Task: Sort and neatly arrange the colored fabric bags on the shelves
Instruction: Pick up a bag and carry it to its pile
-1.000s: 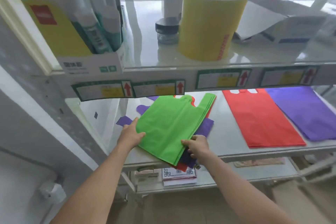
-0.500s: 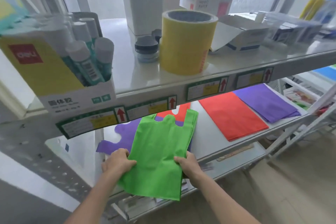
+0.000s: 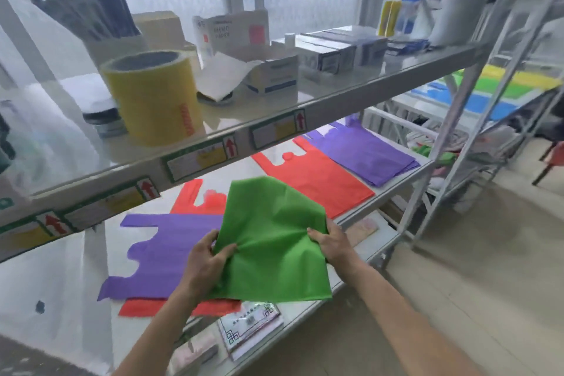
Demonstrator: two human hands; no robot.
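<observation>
Both hands hold a green fabric bag (image 3: 271, 241) lifted off the middle shelf (image 3: 393, 186), crumpled between them. My left hand (image 3: 207, 265) pinches its left edge and my right hand (image 3: 332, 244) grips its right edge. Beneath it on the shelf lie a purple bag (image 3: 161, 250) over a red bag (image 3: 143, 307), both askew. Farther right lie a flat red stack (image 3: 323, 180) and a flat purple stack (image 3: 369, 156).
The upper shelf (image 3: 381, 79) carries a yellow tape roll (image 3: 155, 98), boxes and jars. A lower shelf holds printed packs (image 3: 250, 330). To the right, a second rack (image 3: 476, 119) holds blue, green and yellow bags (image 3: 500, 91). Floor lies at right.
The green bag has come up off the pile and away from the shelf, bunching between both hands. The view has swung right, showing the second rack.
</observation>
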